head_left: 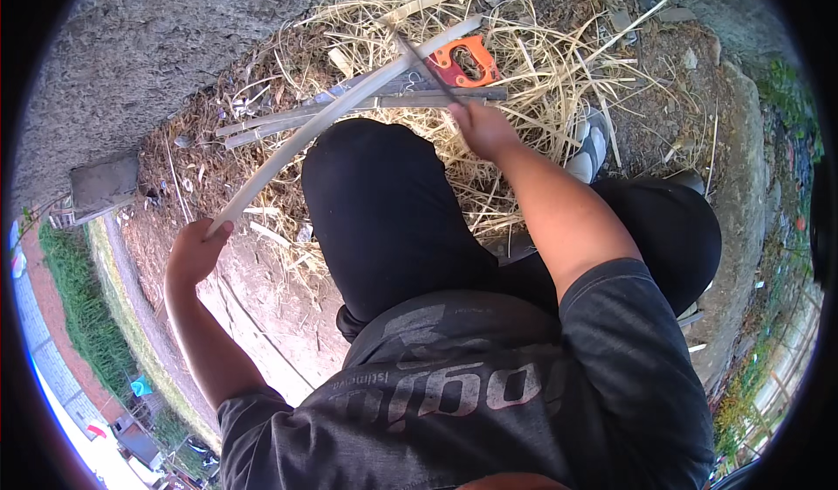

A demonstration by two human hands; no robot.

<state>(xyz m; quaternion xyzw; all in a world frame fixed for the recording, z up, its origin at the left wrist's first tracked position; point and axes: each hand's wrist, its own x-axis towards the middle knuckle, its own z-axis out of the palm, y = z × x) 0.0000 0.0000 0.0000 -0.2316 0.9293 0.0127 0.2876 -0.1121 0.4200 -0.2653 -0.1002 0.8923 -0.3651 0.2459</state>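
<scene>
left hand (194,250) grips the near end of the pale bamboo strip (340,110), which runs up and right toward the right hand (482,128), closed around a knife (423,67) laid across it.

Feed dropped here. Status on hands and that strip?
Left hand holds pale strip end. Right hand holds knife across it. Saw beyond in straw.

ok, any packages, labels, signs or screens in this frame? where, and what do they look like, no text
No packages, signs or screens visible.
Shirt print: on the dark grey T-shirt at the bottom centre, large pale grey lettering and a blocky shape, seen upside down.
Nothing printed shows on the orange-handled saw lying on the straw at top centre, nor on the pale strip held by the left hand, nor on the thin blade held by the right hand.
</scene>
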